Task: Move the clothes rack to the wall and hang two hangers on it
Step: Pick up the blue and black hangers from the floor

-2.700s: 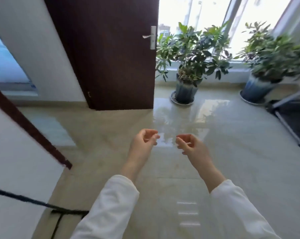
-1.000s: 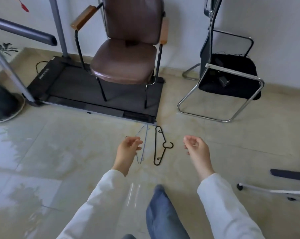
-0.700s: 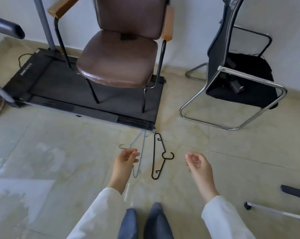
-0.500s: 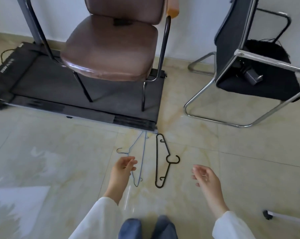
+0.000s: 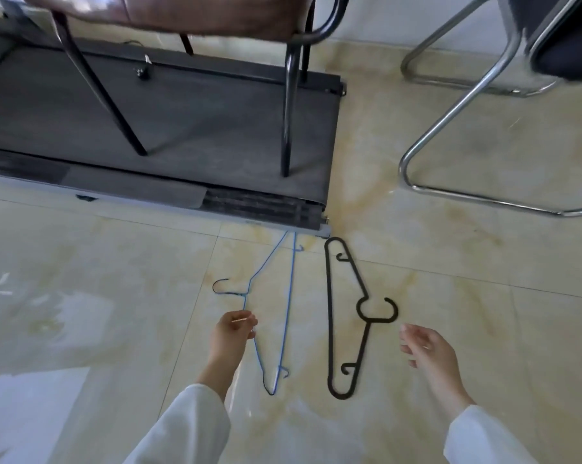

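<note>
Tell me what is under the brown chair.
Under the brown chair lies the dark treadmill deck; two front chair legs stand on it. The blue wire hanger has its far tip tucked under the treadmill's edge. The chair's rear legs are mostly hidden.

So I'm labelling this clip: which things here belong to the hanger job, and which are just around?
Job:
thin blue wire hanger
black plastic hanger
both hands, left, right

Just around:
black treadmill deck
brown padded chair
chrome-framed chair
</note>
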### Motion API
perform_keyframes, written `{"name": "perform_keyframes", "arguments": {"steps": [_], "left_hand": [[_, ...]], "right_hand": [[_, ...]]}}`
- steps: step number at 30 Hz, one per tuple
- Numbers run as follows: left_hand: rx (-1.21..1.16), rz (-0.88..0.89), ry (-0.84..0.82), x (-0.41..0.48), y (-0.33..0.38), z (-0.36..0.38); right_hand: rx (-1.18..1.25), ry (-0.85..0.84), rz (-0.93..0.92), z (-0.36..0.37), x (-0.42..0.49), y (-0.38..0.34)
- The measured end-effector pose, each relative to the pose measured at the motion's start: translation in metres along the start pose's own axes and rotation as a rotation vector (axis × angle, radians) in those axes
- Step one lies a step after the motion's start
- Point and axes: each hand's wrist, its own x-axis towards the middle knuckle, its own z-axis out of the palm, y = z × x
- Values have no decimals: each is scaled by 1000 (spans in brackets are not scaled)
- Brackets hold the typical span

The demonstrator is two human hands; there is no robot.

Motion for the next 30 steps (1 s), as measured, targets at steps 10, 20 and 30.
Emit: {"name": "perform_keyframes", "arguments": {"steps": [10,20,30], "left_hand": [[148,-136,75,117,-78,27],[307,-139,104,144,-106,38],[424,-78,222,157,-115,44]], "right_hand": [[-196,2,104,54,95,111],[-370,135,85,84,115,133],[-442,112,68,84,123,130]]}}
